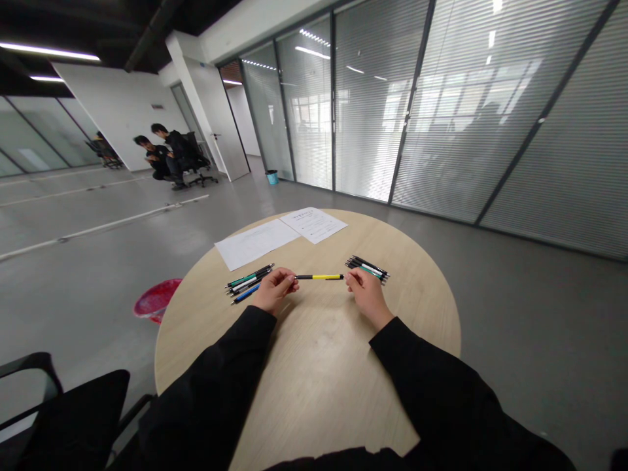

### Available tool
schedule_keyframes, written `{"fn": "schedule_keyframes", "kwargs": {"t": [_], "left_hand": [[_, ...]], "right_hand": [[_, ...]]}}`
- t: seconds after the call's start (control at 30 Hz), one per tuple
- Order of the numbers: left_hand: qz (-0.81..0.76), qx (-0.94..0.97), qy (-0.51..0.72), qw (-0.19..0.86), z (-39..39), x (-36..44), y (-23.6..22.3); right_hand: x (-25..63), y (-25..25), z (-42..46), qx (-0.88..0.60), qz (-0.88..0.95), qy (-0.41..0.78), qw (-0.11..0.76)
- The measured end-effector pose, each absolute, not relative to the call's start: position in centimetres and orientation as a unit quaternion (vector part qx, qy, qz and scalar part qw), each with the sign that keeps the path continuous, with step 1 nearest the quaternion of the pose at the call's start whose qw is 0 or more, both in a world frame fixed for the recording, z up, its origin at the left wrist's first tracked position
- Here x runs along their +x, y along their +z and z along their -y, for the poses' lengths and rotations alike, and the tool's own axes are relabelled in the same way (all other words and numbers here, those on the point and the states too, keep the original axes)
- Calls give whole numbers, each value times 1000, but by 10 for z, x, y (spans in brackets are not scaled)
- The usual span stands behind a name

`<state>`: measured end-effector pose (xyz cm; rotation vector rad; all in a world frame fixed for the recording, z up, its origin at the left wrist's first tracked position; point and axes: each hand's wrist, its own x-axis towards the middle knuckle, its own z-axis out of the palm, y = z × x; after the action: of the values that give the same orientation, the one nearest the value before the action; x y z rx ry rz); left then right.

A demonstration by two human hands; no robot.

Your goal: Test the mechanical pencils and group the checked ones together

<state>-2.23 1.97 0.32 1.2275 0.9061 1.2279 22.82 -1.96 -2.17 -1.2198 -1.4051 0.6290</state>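
Note:
A yellow and black pen (318, 277) lies level above the round wooden table (324, 366), held at its ends. My left hand (275, 291) pinches one end, and my right hand (367, 296) pinches the other. Just left of my left hand is a loose group of several pens (248, 283) in blue, black and green. Behind my right hand lies a second group of several dark and green pens (367, 268). Two white sheets of paper (255, 243) (314, 225) lie at the far side of the table.
A red basket (157, 299) stands on the floor left of the table, and a black office chair (69, 418) sits at the near left. Two seated people (161, 156) are far back at the left. Glass partitions with blinds (432, 104) run along the right.

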Motion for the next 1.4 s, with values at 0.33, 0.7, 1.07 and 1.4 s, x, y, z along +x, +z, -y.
{"fn": "schedule_keyframes", "kwargs": {"t": [0.33, 0.7, 1.07, 1.4], "left_hand": [[-385, 517, 515, 566, -20, -23, 3], [-375, 532, 504, 568, -23, -24, -3], [-380, 573, 469, 554, -20, -23, 0], [-387, 634, 443, 502, -15, -19, 5]], "right_hand": [[227, -24, 18, -518, 588, 273, 558], [224, -22, 19, -501, 588, 316, 550], [223, -34, 10, -492, 547, 373, 566], [218, -26, 15, -471, 503, 439, 577]]}}
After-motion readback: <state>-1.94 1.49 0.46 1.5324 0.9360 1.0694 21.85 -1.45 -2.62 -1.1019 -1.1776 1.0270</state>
